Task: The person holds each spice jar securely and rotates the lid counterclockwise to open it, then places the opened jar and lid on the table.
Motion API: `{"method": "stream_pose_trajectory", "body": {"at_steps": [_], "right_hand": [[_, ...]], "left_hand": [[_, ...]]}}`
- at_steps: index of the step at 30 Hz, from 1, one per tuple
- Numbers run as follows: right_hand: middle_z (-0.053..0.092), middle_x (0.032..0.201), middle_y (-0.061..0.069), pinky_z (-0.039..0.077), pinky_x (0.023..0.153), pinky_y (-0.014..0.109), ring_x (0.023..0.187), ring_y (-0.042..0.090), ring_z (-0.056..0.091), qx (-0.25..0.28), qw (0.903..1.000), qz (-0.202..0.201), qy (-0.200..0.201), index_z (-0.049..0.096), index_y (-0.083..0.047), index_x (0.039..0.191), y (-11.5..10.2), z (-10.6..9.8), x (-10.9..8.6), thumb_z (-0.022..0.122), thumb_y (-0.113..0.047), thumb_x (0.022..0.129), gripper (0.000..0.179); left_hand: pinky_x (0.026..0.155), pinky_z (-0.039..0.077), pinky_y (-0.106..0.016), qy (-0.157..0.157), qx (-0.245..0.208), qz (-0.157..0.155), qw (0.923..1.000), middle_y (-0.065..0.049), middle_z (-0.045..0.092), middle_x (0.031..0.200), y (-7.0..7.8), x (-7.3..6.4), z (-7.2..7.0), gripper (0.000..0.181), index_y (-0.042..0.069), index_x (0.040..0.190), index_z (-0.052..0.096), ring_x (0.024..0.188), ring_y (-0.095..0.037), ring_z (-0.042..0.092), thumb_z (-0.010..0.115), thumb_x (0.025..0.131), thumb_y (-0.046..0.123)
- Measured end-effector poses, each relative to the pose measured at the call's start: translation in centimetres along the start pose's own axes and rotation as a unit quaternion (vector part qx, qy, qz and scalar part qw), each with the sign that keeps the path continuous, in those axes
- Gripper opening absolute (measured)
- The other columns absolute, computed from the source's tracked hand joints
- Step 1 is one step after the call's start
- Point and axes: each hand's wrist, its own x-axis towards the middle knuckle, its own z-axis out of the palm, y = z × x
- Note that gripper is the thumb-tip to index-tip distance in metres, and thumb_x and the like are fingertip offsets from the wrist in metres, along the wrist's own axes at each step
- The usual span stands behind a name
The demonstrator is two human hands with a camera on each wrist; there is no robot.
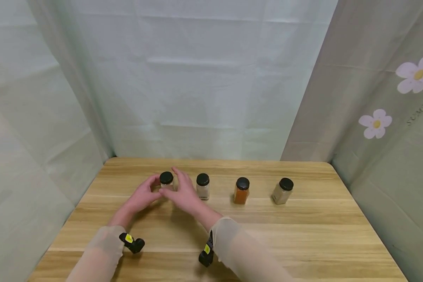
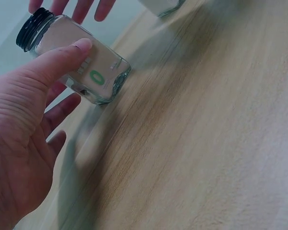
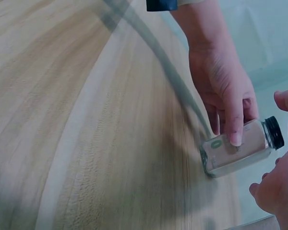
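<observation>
At the left end of a row of spice jars, my left hand grips a square glass spice jar with a black lid. In the left wrist view, the thumb lies across the label of this jar, which shows a green ring, with other fingers behind it; pale beige powder fills it. My right hand is at the jar's right side, thumb and fingers spread around it. In the right wrist view, a gap shows between the right hand and the black lid.
To the right stand a spice jar with pale contents, one with orange contents and another pale one, all black-lidded. They share a wooden table. Light curtains surround its back and sides.
</observation>
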Motion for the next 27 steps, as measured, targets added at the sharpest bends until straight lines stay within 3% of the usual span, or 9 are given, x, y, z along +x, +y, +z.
{"method": "stream_pose_trajectory", "body": {"at_steps": [5, 9, 13, 17, 21, 27], "right_hand": [[0.028, 0.164, 0.007, 0.032, 0.116, 0.049, 0.15, 0.025, 0.026, 0.012, 0.9999, 0.008, 0.008, 0.028, -0.019, 0.163, 0.2, 0.3, 0.8, 0.075, -0.04, 0.093, 0.086], [0.026, 0.165, 0.006, 0.032, 0.116, 0.049, 0.151, 0.024, 0.024, 0.029, 0.9993, 0.02, 0.009, 0.028, -0.021, 0.163, 0.4, 0.7, 1.1, 0.076, -0.04, 0.092, 0.088], [0.027, 0.164, 0.006, 0.031, 0.116, 0.047, 0.15, 0.023, 0.026, 0.051, 0.9981, 0.03, 0.017, 0.029, -0.021, 0.162, 0.6, 1.1, 1.5, 0.078, -0.04, 0.091, 0.089], [0.032, 0.161, 0.007, 0.032, 0.116, 0.043, 0.147, 0.023, 0.03, 0.09, 0.9949, 0.031, 0.032, 0.035, -0.023, 0.16, 1.0, 1.7, 1.8, 0.08, -0.037, 0.088, 0.086], [0.037, 0.159, 0.006, 0.034, 0.115, 0.043, 0.144, 0.022, 0.034, 0.154, 0.9865, 0.026, 0.048, 0.044, -0.023, 0.155, 1.6, 2.2, 1.9, 0.081, -0.028, 0.089, 0.076], [0.045, 0.151, 0.006, 0.049, 0.101, 0.039, 0.122, 0.021, 0.059, 0.23, 0.9713, 0.014, 0.06, 0.058, -0.017, 0.142, 2.0, 2.6, 2.2, 0.081, -0.017, 0.091, 0.057]], "left_hand": [[0.107, 0.038, -0.053, 0.0, 0.002, 0.001, 1.0, -0.022, 0.06, 0.133, 0.1, -0.2, 0.0, 0.054, -0.002, 0.139, 0.051, 0.128, -0.038, 0.052, 0.077, 0.094, 0.013], [0.102, 0.044, -0.037, -0.005, 0.003, 0.005, 1.0, -0.019, 0.062, 0.129, 0.1, -0.3, -0.1, 0.052, -0.001, 0.139, 0.053, 0.123, -0.033, 0.055, 0.076, 0.094, 0.013], [0.098, 0.044, -0.03, -0.009, 0.0, 0.007, 0.9999, -0.016, 0.063, 0.127, -0.1, -0.3, -0.2, 0.051, 0.0, 0.138, 0.054, 0.12, -0.03, 0.056, 0.076, 0.095, 0.015], [0.098, 0.044, -0.03, -0.008, 0.0, 0.011, 0.9999, -0.015, 0.064, 0.126, -0.2, -0.3, -0.3, 0.05, 0.001, 0.138, 0.055, 0.118, -0.029, 0.057, 0.076, 0.095, 0.016], [0.103, 0.043, -0.042, -0.011, 0.0, 0.002, 0.9999, -0.014, 0.065, 0.126, 0.0, -0.4, -0.2, 0.048, 0.003, 0.136, 0.057, 0.121, -0.03, 0.056, 0.076, 0.094, 0.016], [0.107, 0.04, -0.056, -0.019, -0.019, -0.004, 0.9996, -0.015, 0.064, 0.129, 0.3, -0.3, -0.1, 0.05, 0.001, 0.137, 0.056, 0.126, -0.035, 0.055, 0.077, 0.093, 0.013]]}}
